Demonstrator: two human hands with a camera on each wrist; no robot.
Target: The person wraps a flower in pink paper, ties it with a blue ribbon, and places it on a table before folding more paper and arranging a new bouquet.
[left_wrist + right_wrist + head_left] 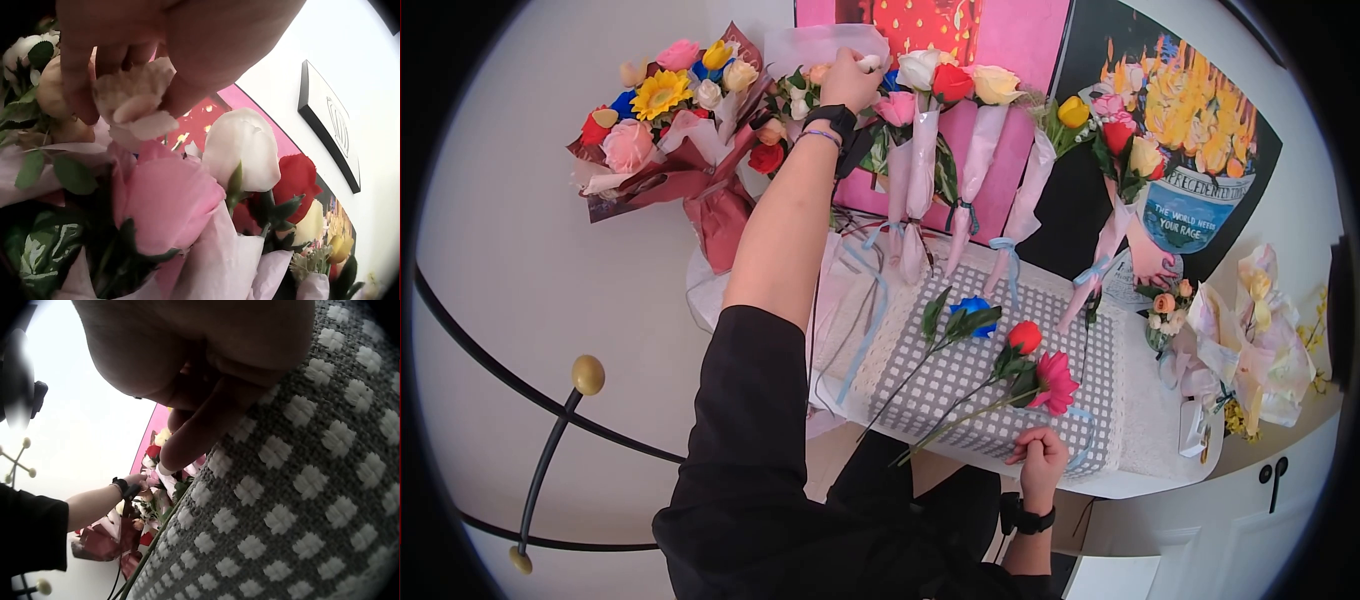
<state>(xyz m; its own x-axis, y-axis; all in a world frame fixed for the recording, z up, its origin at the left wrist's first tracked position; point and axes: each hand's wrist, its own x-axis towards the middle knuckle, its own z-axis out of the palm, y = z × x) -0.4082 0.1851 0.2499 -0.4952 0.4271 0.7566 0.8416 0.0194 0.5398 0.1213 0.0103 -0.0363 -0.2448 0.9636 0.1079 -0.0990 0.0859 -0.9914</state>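
My left hand [852, 82] reaches far forward over the flowers at the back of the table. Its fingers pinch a pale, ruffled flower [134, 103], whose stem is hidden. Just below that flower in the left wrist view is a pink rose [167, 200], with a white rose [244, 150] and a red rose [297, 181] to the right. My right hand [1040, 462], fingers loosely curled and holding nothing, rests by the near edge of the checked cloth [281, 519]. Close to it lie a magenta daisy-like flower [1055, 383], a red rosebud [1025, 337] and a blue flower [973, 316].
A large bouquet in dark red paper [720, 215] stands at the left. Several single flowers in pink wrappers [978, 150] lean along the back against posters [1025, 60]. A pale-wrapped bouquet [1260, 340] stands at the right. Light blue ribbon [870, 320] trails over the table's left part.
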